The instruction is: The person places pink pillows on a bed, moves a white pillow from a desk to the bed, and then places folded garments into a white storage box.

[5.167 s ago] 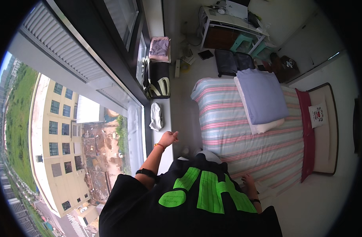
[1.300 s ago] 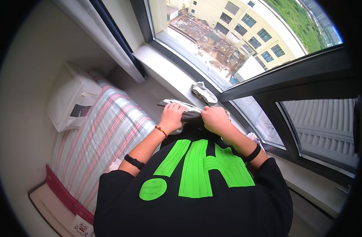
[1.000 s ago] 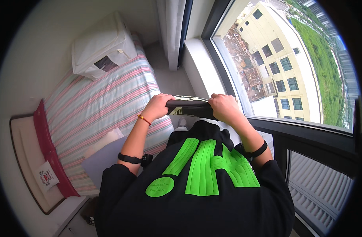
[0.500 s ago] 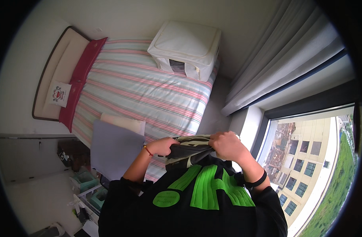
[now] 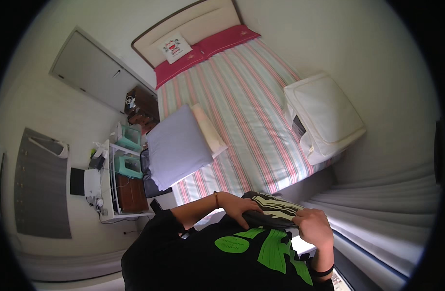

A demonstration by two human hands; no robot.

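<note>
Close to my chest I hold a folded piece of striped fabric (image 5: 275, 207), dark grey and cream, between both hands. My left hand (image 5: 238, 208) grips its left end, with the fingers bent over the edge. At its right end my right hand (image 5: 313, 226) is closed on the border. Whether the fabric is a garment or some other textile I cannot tell. Its underside is hidden against my black top with green patches. Beyond my hands lies the foot of a bed (image 5: 239, 104) with a striped cover.
A grey-blue pillow (image 5: 180, 145) overlaps a cream one (image 5: 210, 131) on the bed's left side. A white fabric storage box (image 5: 327, 114) sits at the bed's right corner. Grey curtains (image 5: 373, 208) hang at the right. A white desk (image 5: 108, 194) with teal bins stands left.
My view has swung left, bringing the door and desk further into sight and taking most of the window out. Both hands keep hold of the striped fabric, now further right in view.
</note>
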